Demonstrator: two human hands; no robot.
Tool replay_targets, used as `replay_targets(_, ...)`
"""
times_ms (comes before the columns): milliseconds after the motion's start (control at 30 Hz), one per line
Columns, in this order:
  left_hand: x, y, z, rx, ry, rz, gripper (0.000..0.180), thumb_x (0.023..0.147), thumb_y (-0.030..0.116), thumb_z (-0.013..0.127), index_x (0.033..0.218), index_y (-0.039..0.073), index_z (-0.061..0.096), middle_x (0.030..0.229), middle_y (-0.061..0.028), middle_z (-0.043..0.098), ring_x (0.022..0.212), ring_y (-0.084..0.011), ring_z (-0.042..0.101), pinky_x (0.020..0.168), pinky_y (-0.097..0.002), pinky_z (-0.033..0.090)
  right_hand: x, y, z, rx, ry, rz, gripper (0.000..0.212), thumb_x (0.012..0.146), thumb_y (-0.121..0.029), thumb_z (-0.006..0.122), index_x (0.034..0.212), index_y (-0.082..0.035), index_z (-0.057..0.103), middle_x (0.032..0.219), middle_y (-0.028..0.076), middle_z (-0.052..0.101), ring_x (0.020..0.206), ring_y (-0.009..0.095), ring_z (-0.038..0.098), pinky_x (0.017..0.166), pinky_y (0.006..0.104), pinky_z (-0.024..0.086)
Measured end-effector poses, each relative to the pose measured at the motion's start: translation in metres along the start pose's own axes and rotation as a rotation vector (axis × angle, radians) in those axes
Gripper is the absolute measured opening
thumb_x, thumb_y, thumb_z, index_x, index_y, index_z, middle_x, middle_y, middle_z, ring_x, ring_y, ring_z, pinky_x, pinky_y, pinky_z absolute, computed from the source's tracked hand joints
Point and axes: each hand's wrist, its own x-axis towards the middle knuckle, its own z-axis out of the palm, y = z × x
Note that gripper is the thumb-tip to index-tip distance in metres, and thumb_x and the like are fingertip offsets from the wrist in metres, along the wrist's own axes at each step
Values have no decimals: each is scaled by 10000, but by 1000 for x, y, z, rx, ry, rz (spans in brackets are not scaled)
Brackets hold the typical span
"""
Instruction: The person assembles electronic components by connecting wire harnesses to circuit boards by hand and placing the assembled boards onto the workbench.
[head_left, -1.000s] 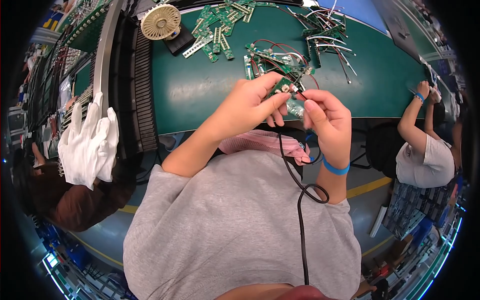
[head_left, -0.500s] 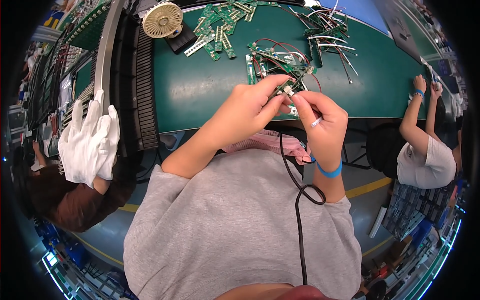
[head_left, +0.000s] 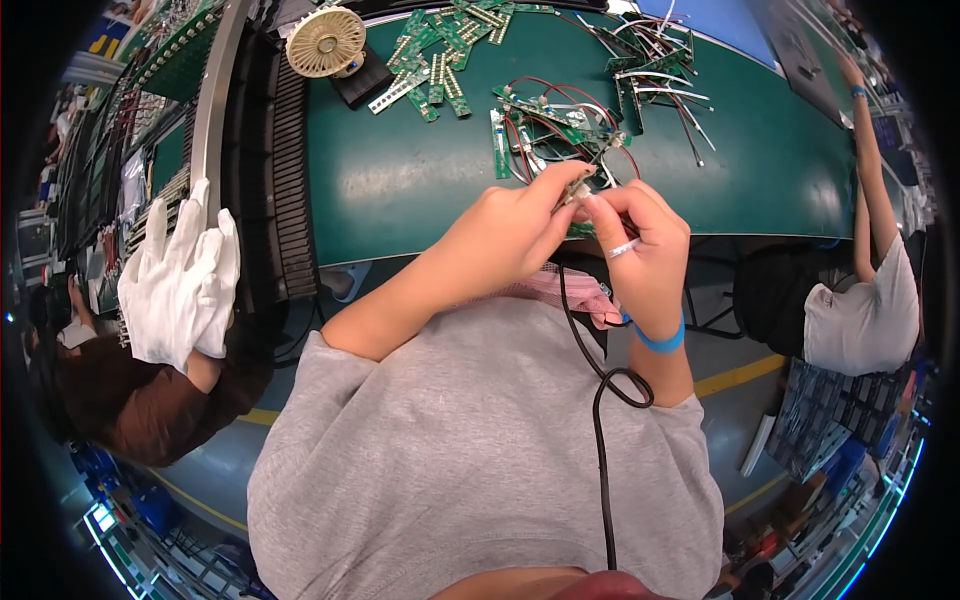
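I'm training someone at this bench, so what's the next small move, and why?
Perhaps have the right hand press the pale connector lightly: its thumb is at it, the left hand pinches the small board, and whether the connector is seated is hidden.

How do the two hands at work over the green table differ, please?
The left hand slants toward the picture's upper right; the right hand is steeper, tilting slightly left.
The left hand's wrist is bare, while the right hand's wears a blue wristband.
The right hand has a white strip across its thumb; none shows on the left hand.
Both close their fingertips at a small pale part.
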Motion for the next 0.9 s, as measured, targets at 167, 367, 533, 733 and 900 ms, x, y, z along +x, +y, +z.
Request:
replay_targets(167,8,-8,-2,36,7,193,284,764,91,618,1033,28,552,771,-114,620,646,-258,605,545,-329,477,-7,-8,-11,-89,-91,108,115,773,-45,599,704,31,549,619,90,498,487,161,466,456,271,364)
replay_targets(367,3,-17,-4,215,-173,309,292,690,171,692,928,29,599,759,-94,617,685,-241,603,579,-309,488,-17,-3,-12,-95,-131,128,143,771,-44,594,671,33,528,612,109,486,475,185,451,447,288,355)
replay_targets(533,-1,-18,-4,-106,-200,-19,299,706,129,708,945,19,566,708,-56,600,648,-134,594,575,-252,477,-25,13,-11,743,-178,473,174,757,-20,589,905,2,500,765,36,507,659,108,475,586,219,374)
replay_targets(733,-4,-18,-9,-368,-332,-127,268,727,65,692,936,13,533,679,-25,560,621,-50,529,563,-201,436,-27,57,-13,1159,-81,383,196,902,-150,397,949,19,486,889,89,493,741,120,430,670,233,354)
replay_targets(900,-9,-17,-7,-434,-309,-107,244,732,69,688,923,18,545,676,-10,545,609,-43,494,544,-195,411,-28,45,-9,1042,30,454,250,927,-194,411,1041,22,468,684,69,518,581,82,429,527,192,337)
